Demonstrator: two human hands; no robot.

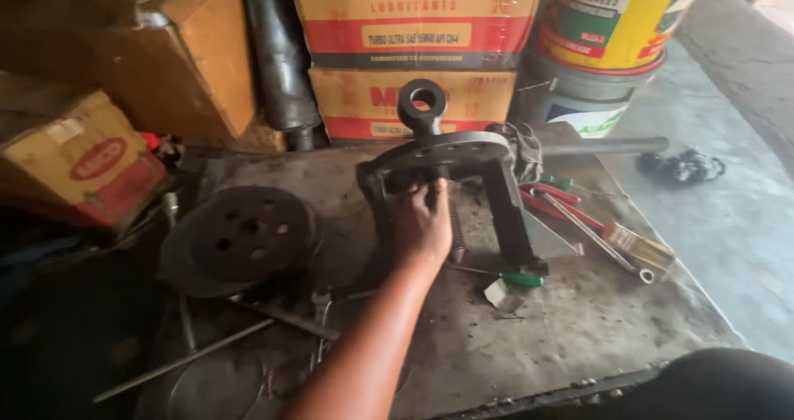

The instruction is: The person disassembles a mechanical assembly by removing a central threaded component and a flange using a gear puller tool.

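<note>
Left hand [420, 226] closed around centre screw under black puller [451, 190], standing upright mid-bench [579, 321], legs unattached to any part. Grooved pulley [244, 236] lying apart to the left, untouched. Right hand out of shot. Judged: early, setup only.

Two stacked tan-and-red cartons [413, 48] at back centre, a similar carton [83, 159] far left, plain brown box [178, 52] upper left, yellow-red-green pail [608, 15] atop grey pail [579, 97] at right.
</note>
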